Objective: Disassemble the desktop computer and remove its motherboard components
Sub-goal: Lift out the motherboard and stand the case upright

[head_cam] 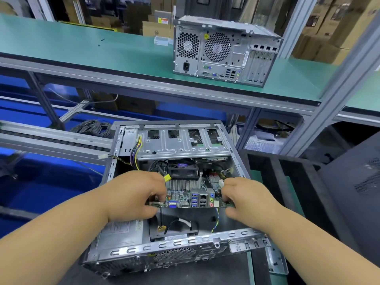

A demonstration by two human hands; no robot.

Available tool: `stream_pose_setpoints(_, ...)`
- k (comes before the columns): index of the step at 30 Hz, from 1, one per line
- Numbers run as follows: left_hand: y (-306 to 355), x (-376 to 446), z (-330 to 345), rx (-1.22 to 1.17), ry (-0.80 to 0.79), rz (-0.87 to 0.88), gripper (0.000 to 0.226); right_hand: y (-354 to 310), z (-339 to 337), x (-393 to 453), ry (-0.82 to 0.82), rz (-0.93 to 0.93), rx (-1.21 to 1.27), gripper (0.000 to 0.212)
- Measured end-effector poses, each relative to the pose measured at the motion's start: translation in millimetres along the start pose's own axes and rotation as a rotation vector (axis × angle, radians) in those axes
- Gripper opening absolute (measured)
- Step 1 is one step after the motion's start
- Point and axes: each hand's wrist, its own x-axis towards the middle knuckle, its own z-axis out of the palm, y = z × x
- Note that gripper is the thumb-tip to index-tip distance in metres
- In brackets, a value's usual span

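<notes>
An open desktop case (174, 245) lies on its side in front of me. The motherboard (191, 199) is tilted up above the case floor, its rear ports facing me, with a finned heatsink and black fan (183, 171) on it. My left hand (133, 194) grips the board's left end and my right hand (244, 198) grips its right end. Wires with a yellow connector (167, 177) hang by my left fingers. A silver power supply (121, 233) sits at the case's near left.
A second, closed computer tower (224, 52) stands on the green shelf (102, 52) above. A metal drive cage (181, 142) spans the case's far end. Coiled cables (90, 127) lie behind left. A black side panel (353, 192) leans at the right.
</notes>
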Motion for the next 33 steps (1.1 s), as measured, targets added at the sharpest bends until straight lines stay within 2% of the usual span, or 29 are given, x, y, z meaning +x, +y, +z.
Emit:
stream_pose_setpoints(3, 1.9, -1.4, 6.7, 0.031, 0.005, 0.003, 0.018, -1.2, 0.0, 0.7, -0.018, -0.021, 0.017, 0.019)
stream_pose_setpoints(6, 1.3, -3.1, 14.0, -0.046, 0.037, -0.034, 0.014, 2.8, -2.2, 0.5, -0.017, -0.065, -0.013, 0.024)
stream_pose_setpoints(9, -1.0, -4.1, 24.0, -0.098, 0.046, -0.067, 0.011, 2.7, -0.4, -1.6, 0.012, -0.108, -0.277, 0.047)
stream_pose_setpoints(12, -1.0, -3.1, 29.7, -0.106, 0.023, -0.077, 0.011, 3.1, -4.3, -0.2, -0.033, -0.012, -0.418, 0.064)
stream_pose_setpoints(19, 0.4, 3.4, 33.0, -0.031, -0.010, -0.049, 0.016, 2.0, -9.6, 3.5, -0.127, -0.101, -0.398, 0.033)
stream_pose_setpoints(25, 2.7, 13.0, 29.6, 0.077, -0.105, -0.026, 0.018, 5.8, -9.5, 2.9, -0.070, -0.118, -0.371, 0.034)
stream_pose_setpoints(28, 1.3, 12.2, 29.3, 0.050, -0.089, -0.019, 0.018, 6.2, -18.0, -2.0, 0.023, -0.135, -0.299, 0.035)
stream_pose_setpoints(33, 1.9, 8.9, 31.6, 0.010, -0.053, -0.027, 0.021, 12.2, -14.2, -11.6, 0.055, -0.102, -0.230, 0.024)
